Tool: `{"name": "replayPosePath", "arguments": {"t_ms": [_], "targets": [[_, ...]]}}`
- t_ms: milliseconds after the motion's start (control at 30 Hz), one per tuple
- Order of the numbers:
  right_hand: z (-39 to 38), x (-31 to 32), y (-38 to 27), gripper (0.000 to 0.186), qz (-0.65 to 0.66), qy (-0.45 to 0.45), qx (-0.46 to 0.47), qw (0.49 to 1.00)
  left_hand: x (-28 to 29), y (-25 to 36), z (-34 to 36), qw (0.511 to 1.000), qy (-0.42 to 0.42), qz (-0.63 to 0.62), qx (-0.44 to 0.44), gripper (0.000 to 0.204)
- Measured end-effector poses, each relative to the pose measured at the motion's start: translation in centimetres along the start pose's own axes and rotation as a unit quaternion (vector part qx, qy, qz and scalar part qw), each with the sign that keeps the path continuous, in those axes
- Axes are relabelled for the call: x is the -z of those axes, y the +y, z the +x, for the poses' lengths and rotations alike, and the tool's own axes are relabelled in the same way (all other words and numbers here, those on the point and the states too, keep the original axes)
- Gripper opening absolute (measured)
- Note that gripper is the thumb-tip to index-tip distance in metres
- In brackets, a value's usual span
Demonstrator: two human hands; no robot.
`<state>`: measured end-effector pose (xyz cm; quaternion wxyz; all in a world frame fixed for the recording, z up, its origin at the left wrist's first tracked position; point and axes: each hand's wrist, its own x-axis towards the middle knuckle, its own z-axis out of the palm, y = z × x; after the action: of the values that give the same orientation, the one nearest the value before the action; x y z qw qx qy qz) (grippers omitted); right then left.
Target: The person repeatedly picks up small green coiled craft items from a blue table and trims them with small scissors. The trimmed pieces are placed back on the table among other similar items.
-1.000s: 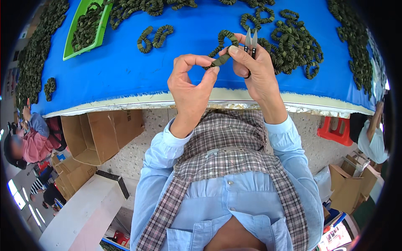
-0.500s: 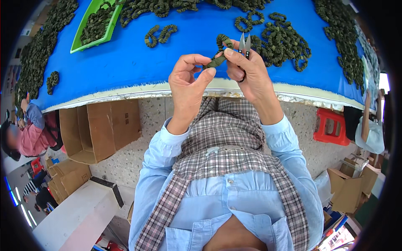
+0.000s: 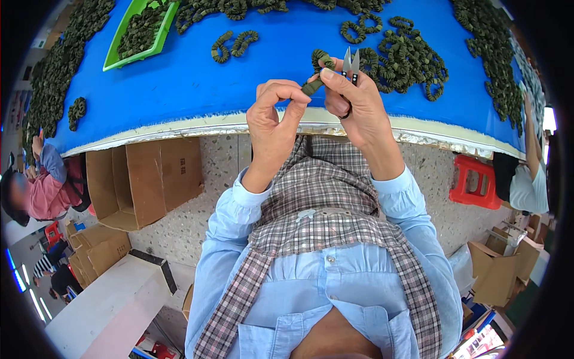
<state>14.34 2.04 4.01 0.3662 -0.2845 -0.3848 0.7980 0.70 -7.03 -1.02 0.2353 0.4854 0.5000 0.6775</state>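
Observation:
Above the near edge of the blue-covered table, a dark green scrunchie (image 3: pixel 313 87) is stretched between my two hands. My left hand (image 3: pixel 272 122) pinches its lower end with thumb and fingertips. The scrunchie's upper loop is gripped by my right hand (image 3: pixel 368 113), between thumb and forefinger. That same hand also carries a pair of thread snips (image 3: pixel 347 62), their blades pointing up and apart; its fingers hide most of the handles. Just beyond the right hand lies a heap of dark green scrunchies (image 3: pixel 406 57).
Two loose scrunchies (image 3: pixel 244 43) lie on the blue cloth (image 3: pixel 197 84). A green tray (image 3: pixel 111 62) holds more at the far left, and large piles line both sides. Below are a cardboard box (image 3: pixel 179 173) and a red stool (image 3: pixel 472 182). Other people work at both sides.
My left thumb and fingertips have closed together at the scrunchie's lower end and shifted slightly right. My right hand keeps its hold. The person at the right has an arm stretched further over the table.

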Motion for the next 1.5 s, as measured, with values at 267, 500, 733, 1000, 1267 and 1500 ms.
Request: {"name": "replayPosePath", "arguments": {"t_ms": [267, 500, 733, 1000, 1267, 1500], "targets": [[1.6, 0.1, 0.9, 0.036, -0.068, 0.025, -0.003, 0.997, 0.5, -0.5, 0.6, 0.988, 0.081, -0.092, 0.090, 0.023], [4.3, 1.7, 1.3, 0.028, -0.195, 0.054, 0.006, 0.979, 8.6, -2.8, 10.2, 0.968, 0.226, 0.104, -0.027, 0.019], [5.1, 3.1, 1.4, 0.028, -0.283, 0.049, -0.009, 0.958, 20.2, -4.8, 19.2, 0.778, 0.223, 0.546, -0.217, 0.029], [6.5, 1.8, 1.0, 0.028, -0.348, -0.014, -0.025, 0.937, 13.0, -9.7, 12.2, 0.895, 0.066, 0.430, 0.099, 0.020], [7.5, -0.9, 0.4, 0.029, -0.359, -0.039, 0.034, 0.932, 9.3, -4.1, 10.9, 0.972, 0.072, 0.116, 0.193, 0.013], [6.3, -2.2, 0.0, 0.041, -0.543, 0.017, 0.337, 0.769, 4.5, -0.4, 8.0, 0.962, 0.052, -0.083, 0.257, 0.017]]}}
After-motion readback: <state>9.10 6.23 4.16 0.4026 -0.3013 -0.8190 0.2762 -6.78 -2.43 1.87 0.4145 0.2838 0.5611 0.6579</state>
